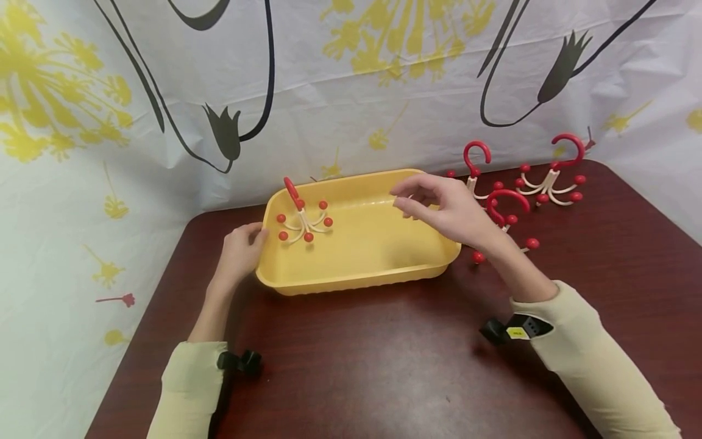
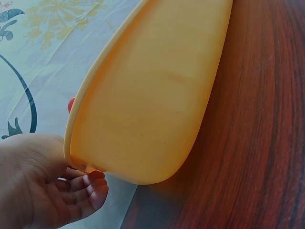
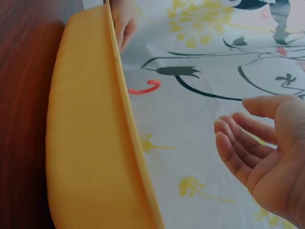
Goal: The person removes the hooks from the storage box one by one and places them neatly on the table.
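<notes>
A yellow plastic tray [image 1: 351, 283] stands on the table, and my left hand [image 1: 240, 250] grips its left end. In the left wrist view, the fingers of that hand [image 2: 38, 183] curl beneath the rim; the thumb is hidden. Inside the tray, toward the left, sits a small hanger [image 1: 303, 225] with a red hook and cream arms tipped with red balls. Over the tray's right end hovers my right hand [image 1: 446, 207], fingers slightly bent and nothing between them. The right wrist view shows that hand [image 3: 267, 148] apart from the tray wall, with a red hook tip [image 3: 145, 88] above the rim.
Three similar hangers are on the table to the right: one at the far right [image 1: 550, 181], one at the back [image 1: 473, 177], and one partly behind my right forearm [image 1: 507, 201]. A patterned white sheet [image 1: 340, 110] hangs behind the dark wooden table [image 1: 356, 366].
</notes>
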Demonstrator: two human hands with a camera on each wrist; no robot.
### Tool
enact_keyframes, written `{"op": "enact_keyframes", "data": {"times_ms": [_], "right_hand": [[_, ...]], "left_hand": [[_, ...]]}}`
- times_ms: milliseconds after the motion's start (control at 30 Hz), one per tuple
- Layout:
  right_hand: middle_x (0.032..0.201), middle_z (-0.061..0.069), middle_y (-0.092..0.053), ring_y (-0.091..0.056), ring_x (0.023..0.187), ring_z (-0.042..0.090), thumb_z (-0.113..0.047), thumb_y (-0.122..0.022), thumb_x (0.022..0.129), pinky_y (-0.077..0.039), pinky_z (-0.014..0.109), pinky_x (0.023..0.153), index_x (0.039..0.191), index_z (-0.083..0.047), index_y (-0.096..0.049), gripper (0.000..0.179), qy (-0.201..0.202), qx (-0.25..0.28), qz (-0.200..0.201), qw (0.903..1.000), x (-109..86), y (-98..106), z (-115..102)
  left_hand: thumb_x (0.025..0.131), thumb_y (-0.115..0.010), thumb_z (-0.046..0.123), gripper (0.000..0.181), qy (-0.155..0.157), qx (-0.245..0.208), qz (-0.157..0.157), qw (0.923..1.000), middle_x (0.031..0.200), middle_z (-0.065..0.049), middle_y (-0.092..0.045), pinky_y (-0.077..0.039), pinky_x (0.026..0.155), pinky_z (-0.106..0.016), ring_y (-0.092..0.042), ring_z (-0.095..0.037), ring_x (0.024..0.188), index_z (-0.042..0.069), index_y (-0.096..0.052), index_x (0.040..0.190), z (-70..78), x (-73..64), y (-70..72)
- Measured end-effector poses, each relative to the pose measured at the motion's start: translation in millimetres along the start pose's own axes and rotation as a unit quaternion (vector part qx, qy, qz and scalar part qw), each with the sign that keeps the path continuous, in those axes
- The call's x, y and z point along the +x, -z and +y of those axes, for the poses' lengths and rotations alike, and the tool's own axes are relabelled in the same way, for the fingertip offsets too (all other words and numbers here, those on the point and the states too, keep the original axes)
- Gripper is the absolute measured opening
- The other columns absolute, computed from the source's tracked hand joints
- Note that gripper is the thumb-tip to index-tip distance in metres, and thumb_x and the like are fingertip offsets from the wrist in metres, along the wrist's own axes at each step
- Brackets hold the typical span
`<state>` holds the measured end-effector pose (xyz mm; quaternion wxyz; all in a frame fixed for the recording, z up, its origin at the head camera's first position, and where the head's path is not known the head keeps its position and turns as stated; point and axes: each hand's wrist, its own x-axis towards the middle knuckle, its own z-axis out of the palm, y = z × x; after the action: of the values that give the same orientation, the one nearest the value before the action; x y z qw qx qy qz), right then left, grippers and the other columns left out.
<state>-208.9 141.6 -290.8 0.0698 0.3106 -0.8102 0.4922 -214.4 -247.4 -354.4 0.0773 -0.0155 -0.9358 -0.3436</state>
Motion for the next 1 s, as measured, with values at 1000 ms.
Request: {"op": "enact_keyframes", "data": {"times_ms": [1000], "right_hand": [[0.096, 0.005, -0.071, -0.067, 0.080, 0.017, -0.013, -0.069, 0.094, -0.056, 0.032, 0.073, 0.109, -0.002, -0.071, 0.018, -0.006, 0.051, 0.012, 0.9986, 61.2, -110, -2]], "left_hand": [[0.105, -0.051, 0.017, 0.042, 0.002, -0.005, -0.007, 1.0000, 0.124, -0.028, -0.065, -0.052, 0.094, -0.051, -0.063, -0.038, 0.111, -0.011, -0.056, 0.136, -1.7, -0.1, -0.2]]}}
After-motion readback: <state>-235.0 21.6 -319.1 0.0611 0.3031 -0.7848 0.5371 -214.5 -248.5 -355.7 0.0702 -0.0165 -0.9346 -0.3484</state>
